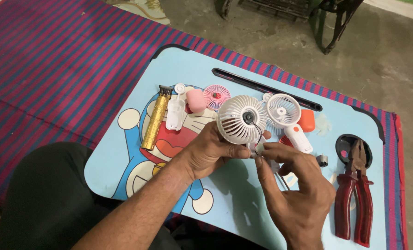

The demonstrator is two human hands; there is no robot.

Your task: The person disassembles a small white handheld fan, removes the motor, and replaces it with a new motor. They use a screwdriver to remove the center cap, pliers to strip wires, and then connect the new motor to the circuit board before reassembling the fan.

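Wiring work occupies you: left hand (pixel 206 153) clasps the white fan grille (pixel 241 119), right hand (pixel 293 185) pinches its small motor (pixel 260 148) just beside; steady both.

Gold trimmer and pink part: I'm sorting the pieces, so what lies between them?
In the head view, a white plastic casing lies between the gold trimmer and the pink part, on the blue tray.

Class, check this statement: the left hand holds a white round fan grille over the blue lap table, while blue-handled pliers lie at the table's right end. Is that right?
Not quite: the head view shows the pliers have dark red handles, not blue. The rest stands: the left hand holds the white fan grille over the blue lap table.
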